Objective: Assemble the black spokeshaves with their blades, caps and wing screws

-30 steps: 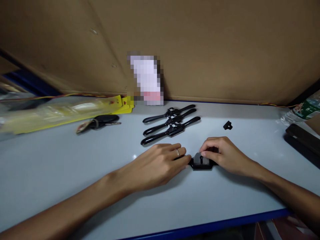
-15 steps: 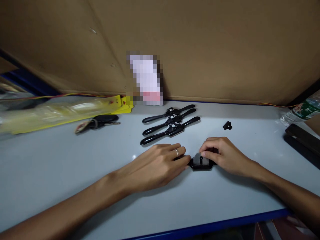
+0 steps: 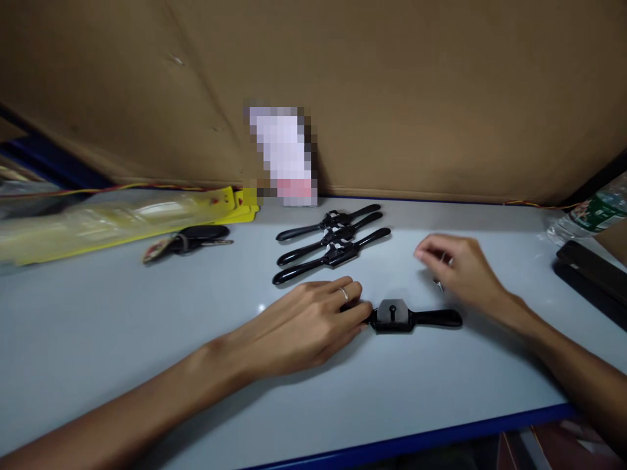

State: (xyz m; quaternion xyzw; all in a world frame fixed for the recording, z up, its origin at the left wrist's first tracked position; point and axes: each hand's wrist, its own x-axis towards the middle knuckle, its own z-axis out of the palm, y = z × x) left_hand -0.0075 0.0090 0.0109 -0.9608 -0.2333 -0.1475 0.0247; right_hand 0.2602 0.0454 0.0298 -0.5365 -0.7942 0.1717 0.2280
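A: Any writing to read in front of you?
B: Little. The bottle [image 3: 562, 230] on your far right has a green label [image 3: 605, 214] with white lettering, too small and turned to read. The yellow cards [image 3: 245, 207] on your left bear a small red mark, nothing legible. The pale panel [image 3: 281, 140] against the cardboard [image 3: 416, 98] is pixelated.

A: And the tool by your hands?
B: The black two-handled tool [image 3: 394, 329] lies on the pale table [image 3: 274, 418], nearer you than three similar tools [image 3: 343, 260]. Its body is glossy; a flat grey plate [image 3: 402, 314] with clipped upper corners sits on it, a round-headed black stud [image 3: 392, 309] in the slot. Your left hand [image 3: 313, 323] is closed over its left handle.

A: What has changed?
B: Half a second ago your right hand [image 3: 453, 267] was at the plate. Now it is off the tool, above and to the right, baring the right handle [image 3: 437, 318]. It covers the spot where a small black piece lay. Its thumb and fingers are drawn close together; a shiny bit [image 3: 438, 285] shows below them, but whether you grip anything, I cannot tell.
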